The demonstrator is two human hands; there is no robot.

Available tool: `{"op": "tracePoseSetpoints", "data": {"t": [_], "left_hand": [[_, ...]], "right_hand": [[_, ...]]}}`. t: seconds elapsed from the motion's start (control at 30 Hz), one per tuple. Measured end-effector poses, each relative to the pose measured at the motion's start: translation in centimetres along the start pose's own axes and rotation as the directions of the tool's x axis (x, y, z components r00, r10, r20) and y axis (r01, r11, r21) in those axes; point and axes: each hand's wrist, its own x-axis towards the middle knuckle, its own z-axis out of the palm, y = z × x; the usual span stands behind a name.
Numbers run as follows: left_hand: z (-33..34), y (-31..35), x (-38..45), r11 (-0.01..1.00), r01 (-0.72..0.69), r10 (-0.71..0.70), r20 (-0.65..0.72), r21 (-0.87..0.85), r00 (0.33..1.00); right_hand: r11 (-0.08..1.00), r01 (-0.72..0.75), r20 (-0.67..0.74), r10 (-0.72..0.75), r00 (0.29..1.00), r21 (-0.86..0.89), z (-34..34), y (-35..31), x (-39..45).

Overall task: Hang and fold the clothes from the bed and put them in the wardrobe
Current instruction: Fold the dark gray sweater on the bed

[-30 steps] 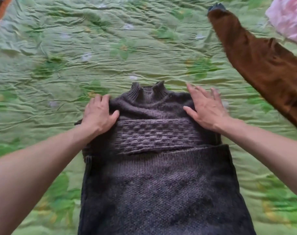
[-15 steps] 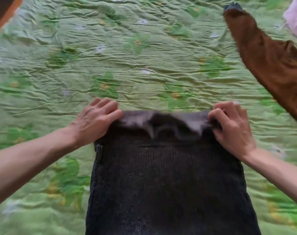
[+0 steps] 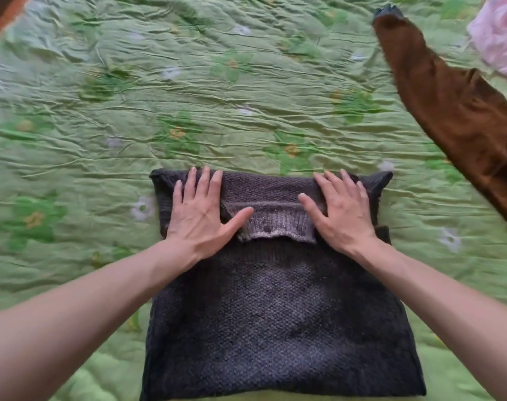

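Observation:
A dark grey knitted sweater (image 3: 275, 314) lies folded on the green floral bedspread (image 3: 188, 96), its ribbed hem turned over the top part. My left hand (image 3: 200, 215) rests flat on the upper left of the fold, fingers spread. Flat on the upper right of the fold lies my right hand (image 3: 339, 212), its fingers apart too. Both palms press on the knit and neither grips it.
A brown garment (image 3: 460, 111) stretches along the right side of the bed, one sleeve pointing to the far edge. Pink fabric (image 3: 498, 36) shows at the top right corner. A wooden bed edge (image 3: 3, 18) is at the top left.
The collar end of the sweater was pinched at both corners and folded over toward me. Both hands have let go and now lie flat on the fold.

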Motion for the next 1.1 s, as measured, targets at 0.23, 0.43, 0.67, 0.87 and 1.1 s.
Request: {"op": "tracePoseSetpoints", "data": {"t": [0.23, 0.43, 0.67, 0.87, 1.1], "left_hand": [[0.9, -0.7, 3.1, 0.981, 0.01, -0.025, 0.075, 0.195, 0.997], [0.7, -0.7, 2.2, 0.985, 0.007, -0.015, 0.041, 0.173, 0.999], [4.0, -0.1, -8.6, 0.943, -0.31, 0.328, -0.189, 0.123, 0.925], [6.8, -3.2, -21.6, 0.941, -0.331, 0.336, -0.085, 0.064, 0.938], [5.2, -7.1, -26.1, 0.908, -0.4, 0.399, 0.036, 0.128, 0.916]], "right_hand": [[0.977, 0.037, 0.113, -0.013, 0.993, -0.21, 1.4, 1.5, 1.9], [0.982, 0.129, -0.004, -0.13, 0.991, -0.141, 1.0, 4.7, 1.0], [0.959, 0.2, -0.262, -0.249, 0.932, -0.2, 2.4, 6.6, -6.8], [0.958, 0.285, -0.09, -0.288, 0.953, -0.043, 4.7, 6.9, -19.4], [0.943, 0.331, 0.04, -0.33, 0.943, -0.029, 3.9, 9.5, -25.2]]}}
